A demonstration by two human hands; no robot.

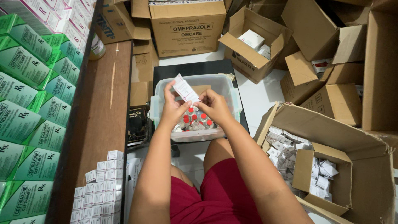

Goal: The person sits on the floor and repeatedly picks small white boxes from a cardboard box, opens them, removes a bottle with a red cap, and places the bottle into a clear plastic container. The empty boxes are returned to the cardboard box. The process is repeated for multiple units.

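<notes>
The person's face and upper body are lying outside the head view; only 2 forearms, the knees and dark red shorts are showing. The far end of the small white carton is standing free above the hands, while its lower end is disappearing behind the fingers, so whether its flap is open cannot be told. The vials with red caps are partly hiding under both wrists, and their count is hard to make out. The green cartons stacked on the left are being cut off by the frame edge.

The small white carton is looking slim and rectangular, white with a pale pink band along one face, and it is tilting up and to the left. It is sitting over the clear plastic tub, held between both hands and not touching the tub.

The left hand is curling its fingers around the carton's left side, thumb pressing near the lower end. The right hand is pinching the carton's lower right corner with closed fingertips.

The tub is resting on a dark surface between the knees. A wooden shelf is running along the left, with small white boxes stacked beneath. On the right, an open brown cardboard box is holding loose white packets
</notes>
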